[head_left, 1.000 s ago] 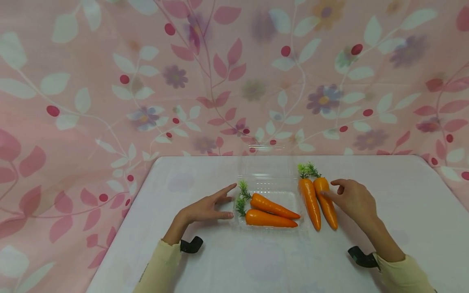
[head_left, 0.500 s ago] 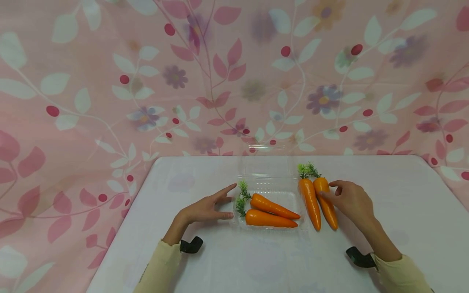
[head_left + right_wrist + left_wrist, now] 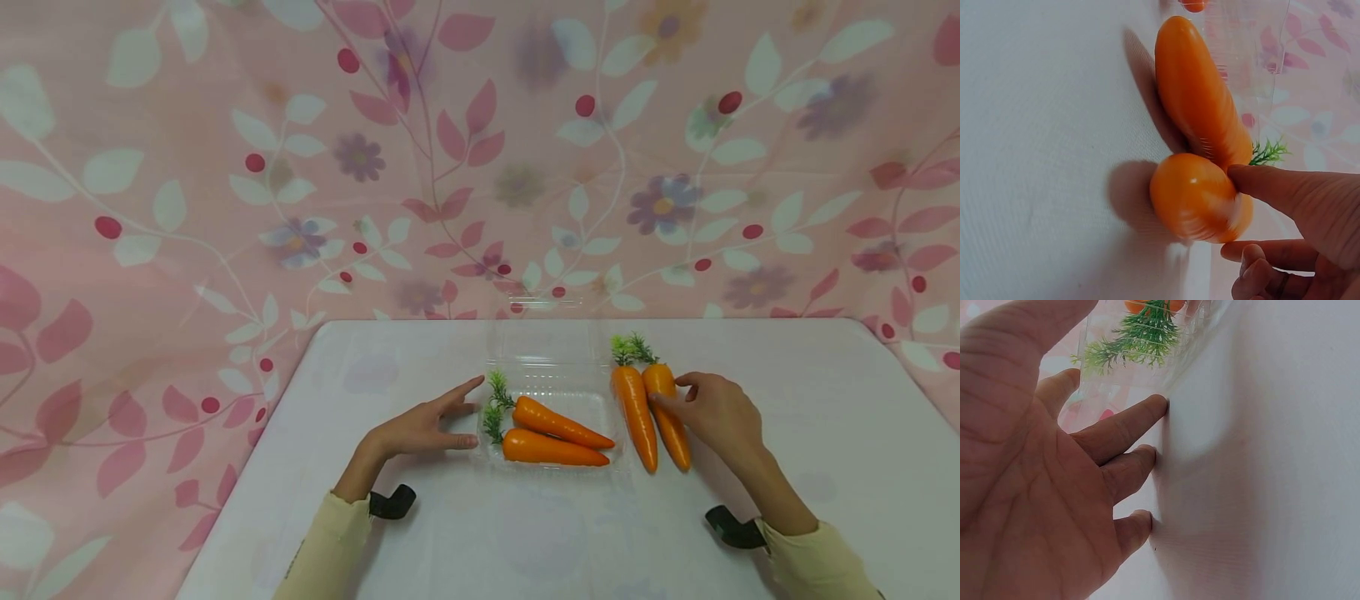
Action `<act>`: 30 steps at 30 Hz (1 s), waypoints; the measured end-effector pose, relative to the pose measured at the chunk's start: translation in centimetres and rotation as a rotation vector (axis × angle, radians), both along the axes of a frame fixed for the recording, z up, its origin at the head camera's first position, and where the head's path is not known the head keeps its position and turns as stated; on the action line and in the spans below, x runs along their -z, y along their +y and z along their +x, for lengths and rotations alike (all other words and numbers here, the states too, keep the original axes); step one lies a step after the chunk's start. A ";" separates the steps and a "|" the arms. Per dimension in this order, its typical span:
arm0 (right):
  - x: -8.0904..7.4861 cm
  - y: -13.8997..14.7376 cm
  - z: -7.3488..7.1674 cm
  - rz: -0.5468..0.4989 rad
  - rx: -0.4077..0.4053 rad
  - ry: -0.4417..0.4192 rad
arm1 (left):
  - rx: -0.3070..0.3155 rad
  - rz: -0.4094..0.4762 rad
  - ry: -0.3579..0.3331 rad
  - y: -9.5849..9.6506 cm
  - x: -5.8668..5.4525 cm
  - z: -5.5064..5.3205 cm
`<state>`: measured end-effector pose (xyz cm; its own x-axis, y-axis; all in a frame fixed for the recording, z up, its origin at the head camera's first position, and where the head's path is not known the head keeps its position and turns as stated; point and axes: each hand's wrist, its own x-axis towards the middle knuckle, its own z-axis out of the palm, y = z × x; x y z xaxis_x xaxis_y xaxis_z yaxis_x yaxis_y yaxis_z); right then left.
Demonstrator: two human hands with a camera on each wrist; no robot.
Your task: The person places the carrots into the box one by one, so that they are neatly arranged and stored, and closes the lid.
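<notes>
My right hand (image 3: 718, 417) pinches the rightmost orange carrot (image 3: 677, 442) near its thick top, thumb on the left and index finger on the right. A second carrot (image 3: 634, 417) lies close along its left side, green leafy tops pointing away. The right wrist view shows the gripped carrot (image 3: 1188, 194) tip-on, with the thumb (image 3: 1266, 184) against it. My left hand (image 3: 420, 429) spreads its fingers at the left edge of a clear plastic box (image 3: 592, 407); in the left wrist view its fingertips (image 3: 1159, 405) rest on the table. Inside the box lie two carrots (image 3: 553, 448), leaves to the left.
The transparent lid (image 3: 549, 340) of the box stands raised at its back. White cloth covers the table (image 3: 525, 533), and a pink floral curtain (image 3: 480, 167) hangs behind its far edge. A black wrist camera (image 3: 735, 527) sits at each cuff.
My right hand has shifted slightly left and toward me, its thumb and index finger closing round the rightmost carrot. The left hand and the box have stayed still.
</notes>
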<state>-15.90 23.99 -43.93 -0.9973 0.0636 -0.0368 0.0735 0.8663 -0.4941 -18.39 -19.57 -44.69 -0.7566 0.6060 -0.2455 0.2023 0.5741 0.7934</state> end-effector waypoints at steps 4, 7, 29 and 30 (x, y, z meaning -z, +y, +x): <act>-0.1 0.1 0.0 0.002 0.013 -0.050 | 0.000 -0.007 0.002 0.0 -0.1 0.0; 0.0 0.2 0.0 -0.002 0.016 -0.077 | 0.002 -0.006 -0.001 0.1 -0.2 0.0; 0.0 0.6 0.1 -0.015 0.041 -0.132 | 0.004 -0.017 0.005 0.1 -0.2 0.0; 0.0 0.6 0.1 -0.016 0.042 -0.128 | 0.005 -0.017 0.006 0.1 -0.1 -0.1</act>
